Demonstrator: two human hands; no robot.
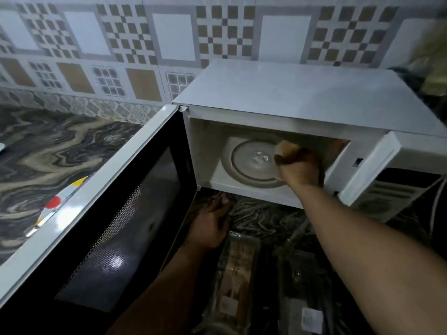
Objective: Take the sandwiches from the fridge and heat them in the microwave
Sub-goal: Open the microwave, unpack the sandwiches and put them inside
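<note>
A marbled counter point(48, 151) is backed by a patterned tiled wall point(121, 44). A white microwave point(290, 93) is set on the counter, and its door point(101, 213) is swung wide open to the left. A glass turntable point(249, 163) is seen on the floor of the oven cavity. A sandwich point(286, 148) is gripped by the curled fingers of the right hand point(300, 170) inside the cavity, above the right edge of the turntable. The left hand point(210, 226) is rested flat on the counter below the oven, fingers relaxed. Clear plastic packaging point(237, 274) is laid in shadow near the front.
</note>
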